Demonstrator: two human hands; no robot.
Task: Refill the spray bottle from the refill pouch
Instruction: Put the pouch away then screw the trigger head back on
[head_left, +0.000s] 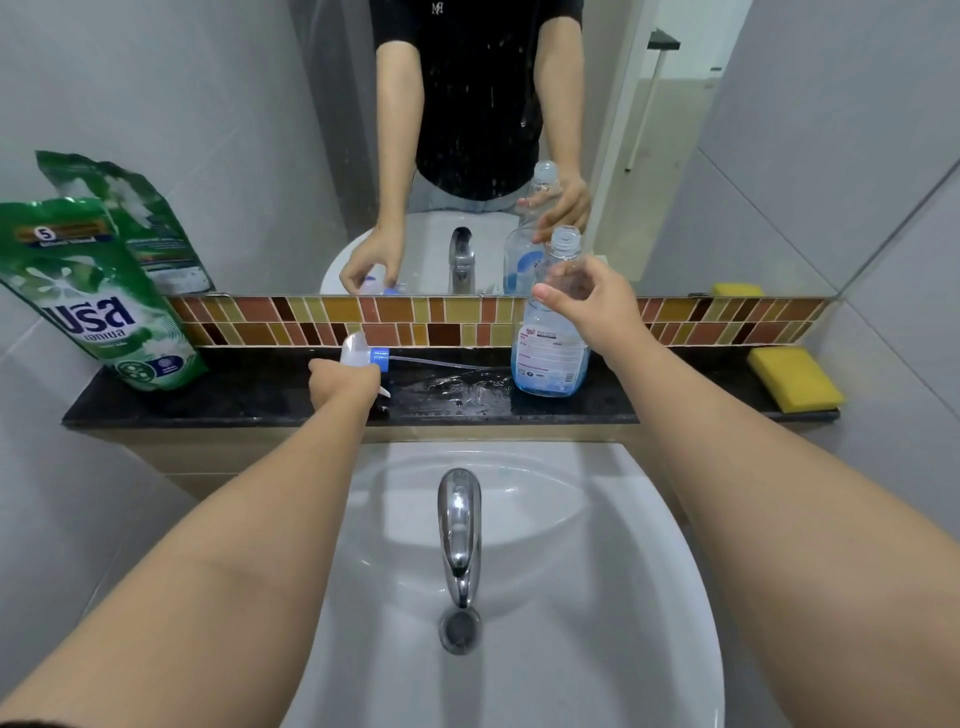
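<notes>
The left grip (344, 383) is curling around the spray head (363, 356) on the bench (234, 395); the right grip (592, 301) is clasping the uncapped spray bottle (550, 353) by its neck, the refill pouch (98, 296) leaning far left.

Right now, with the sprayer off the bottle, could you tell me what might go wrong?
1. The spray bottle stands uncapped on a wet black ledge; the right hand holds only its neck, so it may slide or tip.
2. The trigger sprayer in the left hand has its dip tube over the ledge and may drip more.
</notes>
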